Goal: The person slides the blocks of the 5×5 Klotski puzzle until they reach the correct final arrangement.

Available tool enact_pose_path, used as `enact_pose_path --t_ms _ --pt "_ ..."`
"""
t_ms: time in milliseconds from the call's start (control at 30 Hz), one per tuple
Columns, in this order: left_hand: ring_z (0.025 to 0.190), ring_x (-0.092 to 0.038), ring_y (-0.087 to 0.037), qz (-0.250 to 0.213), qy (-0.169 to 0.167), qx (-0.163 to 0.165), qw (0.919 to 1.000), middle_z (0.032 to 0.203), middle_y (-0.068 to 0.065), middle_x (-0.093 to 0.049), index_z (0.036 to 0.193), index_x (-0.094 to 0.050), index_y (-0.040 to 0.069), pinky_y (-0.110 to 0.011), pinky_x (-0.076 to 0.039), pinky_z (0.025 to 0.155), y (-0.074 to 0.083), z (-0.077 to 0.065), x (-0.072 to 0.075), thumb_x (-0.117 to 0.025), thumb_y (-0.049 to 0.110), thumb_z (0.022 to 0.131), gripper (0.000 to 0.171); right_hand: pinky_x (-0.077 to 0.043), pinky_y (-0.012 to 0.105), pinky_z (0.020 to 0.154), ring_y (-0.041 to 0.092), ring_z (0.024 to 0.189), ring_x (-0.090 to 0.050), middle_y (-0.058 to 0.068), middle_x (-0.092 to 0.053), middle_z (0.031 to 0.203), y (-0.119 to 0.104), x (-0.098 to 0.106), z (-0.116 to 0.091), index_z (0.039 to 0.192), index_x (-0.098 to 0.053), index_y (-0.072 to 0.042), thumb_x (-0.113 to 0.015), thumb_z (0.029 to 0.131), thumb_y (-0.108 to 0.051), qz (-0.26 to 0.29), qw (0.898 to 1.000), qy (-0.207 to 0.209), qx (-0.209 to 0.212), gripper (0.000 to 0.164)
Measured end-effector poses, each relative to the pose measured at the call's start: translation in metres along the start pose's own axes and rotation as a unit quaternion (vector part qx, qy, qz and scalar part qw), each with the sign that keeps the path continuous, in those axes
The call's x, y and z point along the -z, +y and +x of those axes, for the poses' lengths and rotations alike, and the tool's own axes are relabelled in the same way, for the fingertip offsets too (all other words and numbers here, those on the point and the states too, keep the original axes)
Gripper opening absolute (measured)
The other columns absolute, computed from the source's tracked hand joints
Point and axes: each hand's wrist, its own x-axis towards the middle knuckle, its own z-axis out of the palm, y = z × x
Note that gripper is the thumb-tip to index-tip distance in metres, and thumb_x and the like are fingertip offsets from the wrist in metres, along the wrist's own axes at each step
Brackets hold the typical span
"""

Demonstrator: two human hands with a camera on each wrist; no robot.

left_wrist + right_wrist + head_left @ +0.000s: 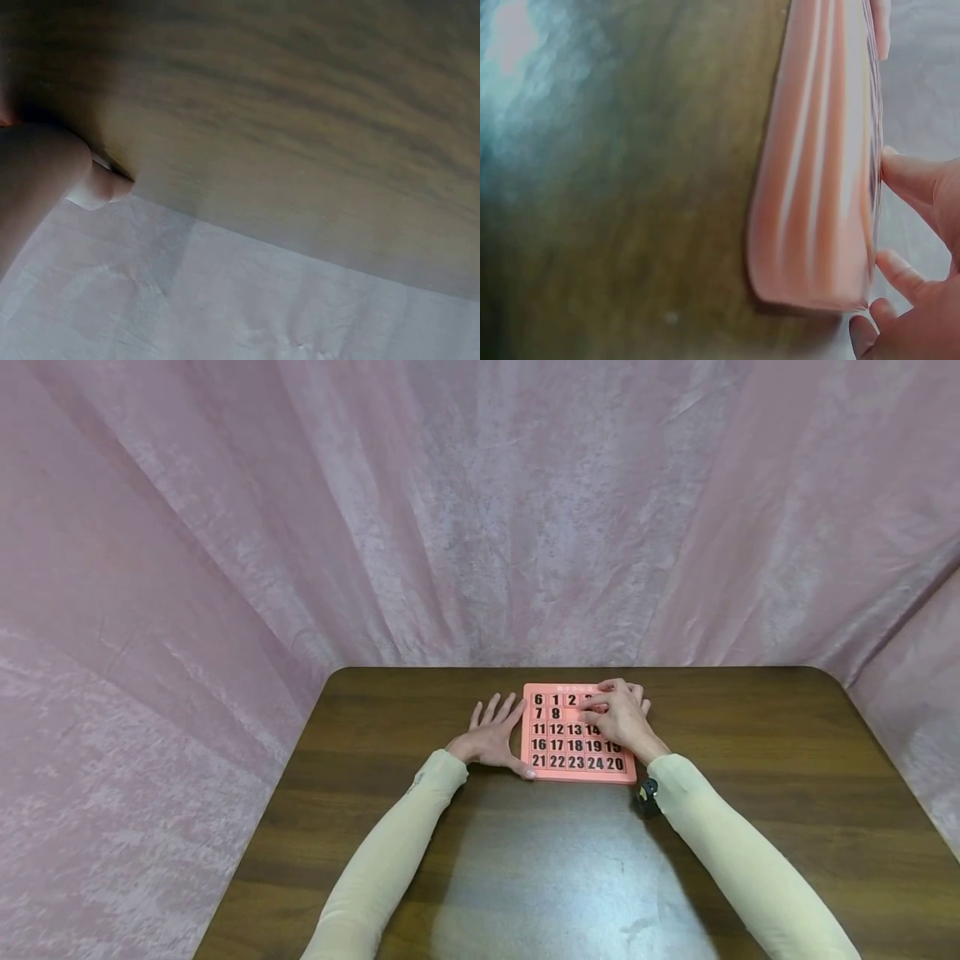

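A pink number slide puzzle (581, 774) lies flat on the table, its tiles marked in black figures. In its second row, a bare slot shows right of the 8. My left hand (491, 739) is spread along the left side, thumb at the near left corner and a fingertip by the upper left edge. From the right, my right hand (626, 720) reaches over the puzzle, thumb and forefinger tips on the tiles beside that slot; it hides several tiles at the upper right. The right wrist view shows the puzzle's thick side (810, 187) with fingertips (900, 274) at its face.
A brown wood-grain table (750, 735) carries the puzzle, with a glossy reflection toward its near side. Pink velvety curtain (480, 510) hangs behind the far edge and at the sides. A small dark device (647, 793) sits by the right wrist.
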Motion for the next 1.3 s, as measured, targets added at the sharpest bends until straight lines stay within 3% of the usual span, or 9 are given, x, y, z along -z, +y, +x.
enact_pose_path --t_ms 567,867,1300 --pt "0.172 0.024 -0.025 0.0 0.002 0.0 1.0 0.185 0.007 0.019 0.175 0.012 0.036 -0.057 0.017 0.138 -0.001 0.002 -0.001 -0.09 0.075 0.073 0.15 -0.022 0.068 0.113 0.051 0.148 -0.027 0.023 -0.046 0.162 0.002 0.003 -0.001 0.116 -0.086 -0.009 -0.078 0.101 -0.02 0.005 1.0 -0.001 -0.006 0.02" --pt "0.171 0.027 -0.024 -0.003 -0.003 -0.001 1.0 0.184 0.007 0.022 0.175 0.013 0.035 -0.058 0.019 0.137 -0.002 0.0 0.0 -0.09 0.075 0.074 0.15 -0.019 0.07 0.115 0.053 0.151 -0.024 0.024 -0.047 0.16 -0.004 -0.001 0.002 0.113 -0.086 -0.007 -0.079 0.1 -0.02 -0.012 1.0 0.004 0.015 0.02" --pt "0.172 0.025 -0.026 -0.004 -0.006 0.0 1.0 0.185 0.005 0.02 0.176 0.011 0.034 -0.058 0.017 0.138 0.004 -0.005 0.003 -0.089 0.073 0.076 0.147 -0.023 0.07 0.111 0.05 0.146 -0.031 0.022 -0.049 0.16 -0.034 -0.019 0.013 0.127 -0.084 -0.015 -0.079 0.102 -0.029 -0.046 0.995 -0.063 0.063 0.029"
